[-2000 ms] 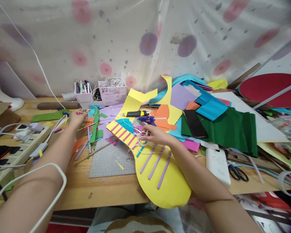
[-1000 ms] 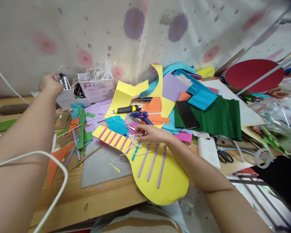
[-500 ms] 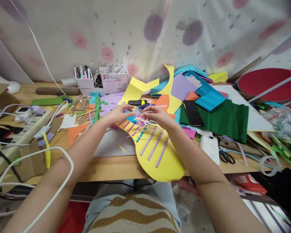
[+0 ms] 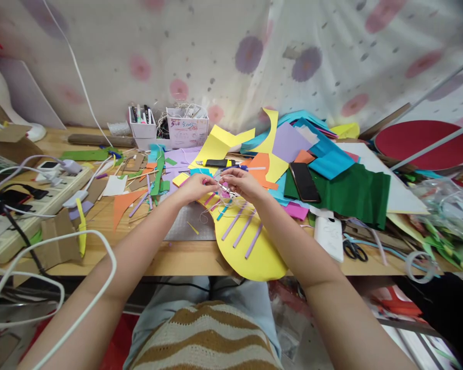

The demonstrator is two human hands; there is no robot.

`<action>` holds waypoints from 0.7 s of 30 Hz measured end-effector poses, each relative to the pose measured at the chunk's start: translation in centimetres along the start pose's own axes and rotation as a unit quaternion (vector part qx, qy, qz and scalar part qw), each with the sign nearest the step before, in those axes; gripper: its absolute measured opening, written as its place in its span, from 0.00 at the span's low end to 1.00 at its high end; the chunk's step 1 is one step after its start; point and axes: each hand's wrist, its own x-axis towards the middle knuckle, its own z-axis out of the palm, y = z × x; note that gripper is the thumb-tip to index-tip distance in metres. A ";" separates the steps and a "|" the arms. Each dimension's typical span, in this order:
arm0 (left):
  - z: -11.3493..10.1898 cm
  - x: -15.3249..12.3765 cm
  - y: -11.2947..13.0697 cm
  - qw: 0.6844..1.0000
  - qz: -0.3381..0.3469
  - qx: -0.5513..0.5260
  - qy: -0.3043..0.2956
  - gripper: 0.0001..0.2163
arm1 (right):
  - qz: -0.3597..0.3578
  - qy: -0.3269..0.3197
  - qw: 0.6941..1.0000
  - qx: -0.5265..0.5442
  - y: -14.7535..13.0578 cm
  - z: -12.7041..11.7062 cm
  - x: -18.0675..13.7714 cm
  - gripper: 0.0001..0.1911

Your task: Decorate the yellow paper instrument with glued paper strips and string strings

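Note:
A yellow guitar-shaped paper cutout (image 4: 254, 252) with purple and pink strips lies on the wooden table (image 4: 158, 257), its round end hanging over the front edge. My left hand (image 4: 195, 187) and my right hand (image 4: 241, 185) meet above its neck. Both are closed in a pinch on thin white string (image 4: 226, 192) tangled between them. A grey cutting mat (image 4: 191, 228) lies under the cutout's left side.
Coloured paper scraps cover the table. A black phone (image 4: 304, 182) lies on green felt (image 4: 355, 192). Scissors (image 4: 353, 250) and a tape roll (image 4: 419, 267) sit at right. Pen boxes (image 4: 142, 126) stand at the back; a power strip (image 4: 34, 200) with cables is at left.
My left hand came back from the pen boxes at the back left and joined the right hand on the string. The view tilted down, showing my lap.

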 end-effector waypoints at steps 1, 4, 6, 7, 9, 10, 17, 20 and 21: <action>0.1 0.0 0.0 1.000 -0.009 -0.015 0.019 0.10 | -0.005 0.017 1.000 -0.017 0.1 0.0 0.2 0.19; 0.2 -0.1 0.0 0.992 -0.044 -0.092 0.075 0.09 | -0.051 0.135 0.981 -0.130 0.7 -0.3 0.7 0.23; 0.1 -0.4 0.0 0.984 -0.063 -0.140 0.092 0.08 | -0.090 0.194 0.955 -0.207 1.1 -0.3 0.7 0.23; 0.1 -0.5 -0.1 0.981 -0.070 -0.157 0.096 0.08 | -0.106 0.189 0.948 -0.232 1.3 -0.2 0.6 0.21; -0.1 -0.6 -0.2 0.977 -0.078 -0.172 0.095 0.08 | -0.125 0.127 0.950 -0.256 1.6 0.3 0.3 0.16; -0.1 -0.6 -0.3 0.978 -0.080 -0.172 0.092 0.10 | -0.127 0.090 0.953 -0.261 1.8 0.7 0.2 0.15; 0.1 -0.7 -0.9 0.980 -0.058 -0.133 0.137 0.12 | -0.144 0.099 0.968 -0.182 1.6 2.2 0.5 0.13; 0.0 -1.0 -0.9 0.974 -0.073 -0.157 0.149 0.09 | -0.107 0.052 0.985 -0.123 1.3 2.2 0.5 0.15; -0.3 -1.1 -0.8 0.970 -0.082 -0.176 0.149 0.08 | -0.094 0.044 0.988 -0.113 1.2 2.1 0.4 0.16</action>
